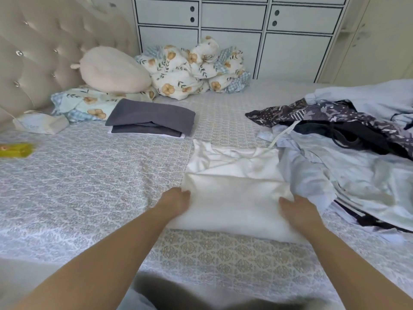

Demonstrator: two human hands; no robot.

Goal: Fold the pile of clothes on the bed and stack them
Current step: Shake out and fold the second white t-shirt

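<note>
**White tee, halfway folded: how I'd finish it**

Grey stack [150, 120] sits at 10 o'clock on the bed [89, 186]; that's the drop spot. White shirt [234, 193] is dead centre. Left hand [176, 201] grips its left edge, fingers tucked under; right hand [299, 211] curls round the right edge. I'd bring both sides over evenly and keep it taut. Unfolded pile [348, 153] waits at 3 o'clock.
</note>
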